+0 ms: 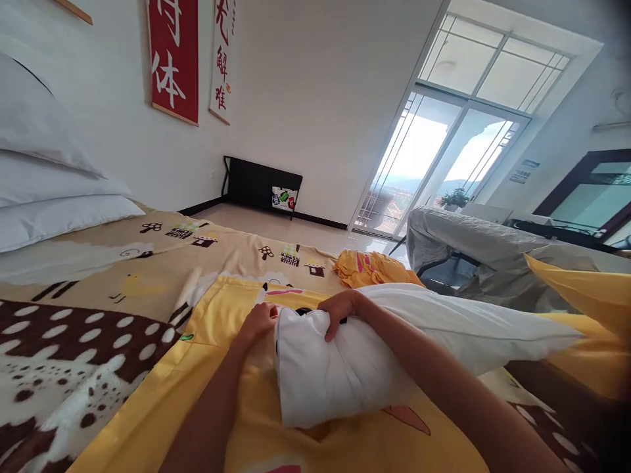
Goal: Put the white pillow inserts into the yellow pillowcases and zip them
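Okay, right hand (340, 310) clamped on white pillow (340, 374), lower centre; left hand (259, 320) at its near end, can't tell if gripping. Upper left, tops cropped: red scroll (172, 69) reads 体, white scroll (221, 79) 解难.

Single view, head-worn, directed forward and down; bed (89, 322) seen from above. Left hand (260, 322) and right hand (341, 309) framed close, below centre; glass door (419, 157) seen farther off, upper right.

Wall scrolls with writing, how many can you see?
2, on the left wall: a red scroll and, to its right, a narrower white scroll, both cut off by the picture's top. A wooden rod at the upper left may belong to another, mostly out of view.
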Motion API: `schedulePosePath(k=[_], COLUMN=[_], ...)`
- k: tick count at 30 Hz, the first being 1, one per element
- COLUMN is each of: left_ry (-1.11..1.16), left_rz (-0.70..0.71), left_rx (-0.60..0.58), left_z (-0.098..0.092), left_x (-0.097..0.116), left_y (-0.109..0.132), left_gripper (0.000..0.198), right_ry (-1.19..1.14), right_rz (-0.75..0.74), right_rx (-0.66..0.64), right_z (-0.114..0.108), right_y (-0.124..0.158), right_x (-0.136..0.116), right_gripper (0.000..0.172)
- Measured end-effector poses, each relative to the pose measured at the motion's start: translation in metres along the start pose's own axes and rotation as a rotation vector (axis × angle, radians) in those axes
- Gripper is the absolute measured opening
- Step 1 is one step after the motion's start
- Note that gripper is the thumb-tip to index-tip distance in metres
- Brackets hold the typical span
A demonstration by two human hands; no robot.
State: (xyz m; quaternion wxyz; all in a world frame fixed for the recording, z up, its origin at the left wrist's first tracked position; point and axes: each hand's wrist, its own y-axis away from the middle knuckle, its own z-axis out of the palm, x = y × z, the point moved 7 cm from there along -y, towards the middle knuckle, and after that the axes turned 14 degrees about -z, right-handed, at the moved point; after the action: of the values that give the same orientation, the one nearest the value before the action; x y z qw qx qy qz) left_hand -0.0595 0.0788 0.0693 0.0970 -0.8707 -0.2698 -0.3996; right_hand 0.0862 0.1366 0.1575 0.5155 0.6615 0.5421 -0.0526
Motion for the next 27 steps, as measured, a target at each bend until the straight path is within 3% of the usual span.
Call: schedulePosePath(k=[7, 11, 16, 20, 23, 27], left_ry=[0.256, 0.304, 0.436, 0.526, 0.594, 0.650], left_rz=[-0.092, -0.088, -0.070, -0.022, -0.009, 0.005], left_rx=[0.071, 0.089, 0.061, 0.015, -0.010, 0.015], left_z=[-0.005, -0.017, -0.029, -0.033, -0.033, -0.035], left_x=[0.006, 0.021, 0.031, 0.040, 0.044, 0.045], left_y=[-0.013, -0.002, 0.016, 0.021, 0.021, 0.021], left_gripper=[0.007, 0.004, 0.009, 0.009, 0.009, 0.014], right_ry=[0.180, 0.382, 0.631, 0.849, 0.981, 1.094], right_rz=[0.052, 0.022, -0.015, 0.037, 0.099, 0.174], right_rx=[-0.142, -0.059, 0.170, 0.404, 0.571, 0.734], right_z=[-0.001, -0.015, -0.028, -0.026, -0.021, -0.003], right_y=[-0.063, -0.074, -0.046, -0.008, 0.016, 0.023], right_x=[0.005, 0.006, 0.000, -0.017, -0.035, -0.042], right_gripper=[0.060, 0.060, 0.057, 0.039, 0.029, 0.035])
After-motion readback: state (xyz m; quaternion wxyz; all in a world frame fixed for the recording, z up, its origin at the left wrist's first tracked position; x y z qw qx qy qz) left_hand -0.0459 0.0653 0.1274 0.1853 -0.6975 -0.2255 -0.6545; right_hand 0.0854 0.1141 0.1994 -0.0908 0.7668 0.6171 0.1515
